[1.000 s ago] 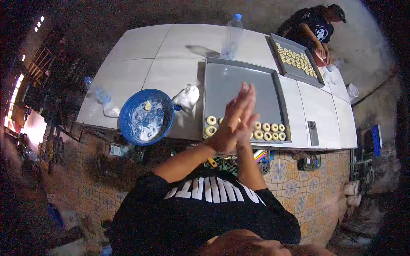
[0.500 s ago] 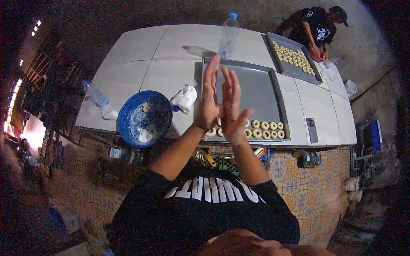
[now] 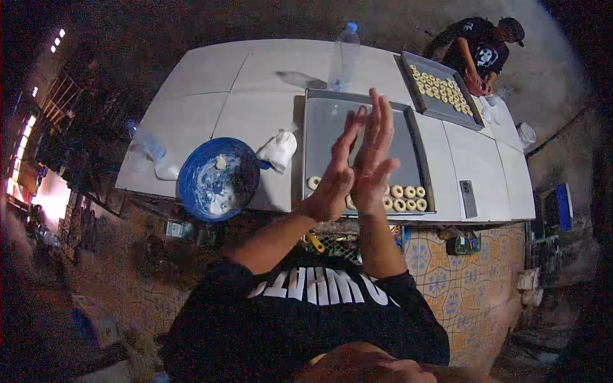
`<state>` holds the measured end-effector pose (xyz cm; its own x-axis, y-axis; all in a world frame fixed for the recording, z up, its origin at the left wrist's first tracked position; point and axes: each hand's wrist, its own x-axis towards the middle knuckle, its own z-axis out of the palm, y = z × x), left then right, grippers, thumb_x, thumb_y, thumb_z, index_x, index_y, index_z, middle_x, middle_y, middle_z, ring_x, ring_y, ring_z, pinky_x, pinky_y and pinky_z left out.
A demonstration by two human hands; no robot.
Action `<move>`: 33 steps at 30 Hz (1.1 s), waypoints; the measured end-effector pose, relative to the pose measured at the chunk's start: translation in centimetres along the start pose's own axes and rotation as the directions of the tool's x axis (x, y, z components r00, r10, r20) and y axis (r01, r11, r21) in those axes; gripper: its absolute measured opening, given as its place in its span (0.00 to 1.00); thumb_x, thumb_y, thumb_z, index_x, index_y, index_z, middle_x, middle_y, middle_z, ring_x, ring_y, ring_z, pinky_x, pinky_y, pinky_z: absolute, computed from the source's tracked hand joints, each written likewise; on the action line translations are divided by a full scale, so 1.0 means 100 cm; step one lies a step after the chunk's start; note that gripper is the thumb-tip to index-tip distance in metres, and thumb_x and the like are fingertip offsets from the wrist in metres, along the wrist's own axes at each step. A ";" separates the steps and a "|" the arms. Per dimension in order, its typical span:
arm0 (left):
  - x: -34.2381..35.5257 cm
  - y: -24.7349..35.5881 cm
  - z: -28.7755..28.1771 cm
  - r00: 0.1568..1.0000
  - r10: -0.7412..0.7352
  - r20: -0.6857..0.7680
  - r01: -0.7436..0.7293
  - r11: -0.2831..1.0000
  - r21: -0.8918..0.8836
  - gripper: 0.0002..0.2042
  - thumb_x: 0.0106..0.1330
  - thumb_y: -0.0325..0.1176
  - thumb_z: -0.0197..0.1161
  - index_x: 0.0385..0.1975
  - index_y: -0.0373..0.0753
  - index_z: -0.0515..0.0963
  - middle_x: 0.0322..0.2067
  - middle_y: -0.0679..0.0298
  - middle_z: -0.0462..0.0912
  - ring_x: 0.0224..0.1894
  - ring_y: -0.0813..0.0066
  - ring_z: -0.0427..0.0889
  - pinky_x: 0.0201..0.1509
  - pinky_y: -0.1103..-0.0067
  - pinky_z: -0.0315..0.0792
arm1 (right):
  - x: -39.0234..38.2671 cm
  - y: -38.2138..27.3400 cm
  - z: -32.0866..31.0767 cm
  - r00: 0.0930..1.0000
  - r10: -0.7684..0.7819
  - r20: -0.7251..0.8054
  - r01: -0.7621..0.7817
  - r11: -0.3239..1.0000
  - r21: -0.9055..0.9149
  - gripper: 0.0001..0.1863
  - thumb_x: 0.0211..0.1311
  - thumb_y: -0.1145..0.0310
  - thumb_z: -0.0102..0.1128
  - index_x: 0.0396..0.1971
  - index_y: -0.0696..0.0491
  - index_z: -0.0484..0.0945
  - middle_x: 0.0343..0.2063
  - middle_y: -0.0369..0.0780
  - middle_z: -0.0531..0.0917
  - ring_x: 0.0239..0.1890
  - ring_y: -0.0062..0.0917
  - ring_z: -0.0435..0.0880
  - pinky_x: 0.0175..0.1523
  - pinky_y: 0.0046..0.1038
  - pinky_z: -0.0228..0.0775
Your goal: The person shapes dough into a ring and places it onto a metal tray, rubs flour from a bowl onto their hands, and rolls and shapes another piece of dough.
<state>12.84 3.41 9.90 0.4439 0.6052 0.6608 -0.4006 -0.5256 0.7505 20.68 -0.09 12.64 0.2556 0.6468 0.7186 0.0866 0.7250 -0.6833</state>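
My left hand [image 3: 337,183] and my right hand [image 3: 374,165] are raised over a grey metal tray [image 3: 322,142], palms facing and close together. The fingers of both are stretched out and point away from me. Anything between the palms is hidden. Ring-shaped dough pieces [image 3: 410,200] lie in rows along the tray's near edge, partly covered by my hands and wrists. Left of the tray stands a blue bowl [image 3: 186,167] dusted inside with white flour, with a pale dough lump [image 3: 221,163] in it.
A white plastic bag [image 3: 278,151] lies between bowl and tray. Behind the tray is a clear bottle [image 3: 345,60]; a phone [image 3: 468,198] lies to the right. Far right, a person [image 3: 479,48] works beside a second tray [image 3: 426,110] of dough rings. Plastic bags [image 3: 153,148] lie at the table's left.
My hands have shifted slightly to the right and nearer to me, with the left palm slid back along the right. A dough ring at the tray's near left corner is more exposed.
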 end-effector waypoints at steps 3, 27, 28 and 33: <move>0.008 0.000 -0.002 0.994 0.109 0.011 -0.109 0.994 0.026 0.49 0.73 0.72 0.36 0.78 0.33 0.47 0.79 0.48 0.48 0.82 0.56 0.42 0.82 0.61 0.37 | -0.013 0.018 0.001 0.998 0.013 0.069 -0.004 0.990 -0.142 0.54 0.70 0.27 0.28 0.79 0.58 0.42 0.80 0.50 0.44 0.82 0.41 0.37 0.82 0.44 0.22; -0.006 -0.004 -0.010 0.991 0.126 0.050 -0.126 0.992 -0.013 0.45 0.75 0.67 0.39 0.79 0.34 0.47 0.80 0.49 0.45 0.82 0.52 0.38 0.82 0.59 0.35 | -0.055 0.029 0.011 0.974 0.208 -0.090 -0.206 0.978 0.031 0.63 0.61 0.16 0.27 0.79 0.56 0.42 0.79 0.51 0.47 0.82 0.40 0.41 0.82 0.44 0.28; -0.005 -0.019 -0.017 0.991 0.133 0.023 -0.133 0.991 -0.004 0.45 0.76 0.67 0.40 0.79 0.34 0.47 0.80 0.49 0.45 0.82 0.53 0.39 0.82 0.59 0.35 | -0.057 0.019 0.013 0.976 0.205 -0.077 -0.204 0.979 0.020 0.64 0.61 0.15 0.27 0.79 0.57 0.42 0.79 0.51 0.46 0.82 0.41 0.41 0.82 0.44 0.26; -0.040 -0.020 0.001 0.992 -0.059 0.113 0.037 0.981 0.190 0.46 0.75 0.67 0.42 0.78 0.34 0.49 0.80 0.48 0.45 0.82 0.53 0.40 0.82 0.60 0.34 | -0.036 0.010 0.005 0.984 0.124 -0.131 -0.114 0.990 0.080 0.63 0.60 0.14 0.27 0.79 0.53 0.44 0.79 0.51 0.48 0.82 0.40 0.41 0.82 0.43 0.24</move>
<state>11.93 2.01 5.77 0.5545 0.5640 0.6119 -0.2242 -0.6069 0.7625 19.41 -1.55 9.39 0.3886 0.6951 0.6048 -0.0206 0.6628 -0.7485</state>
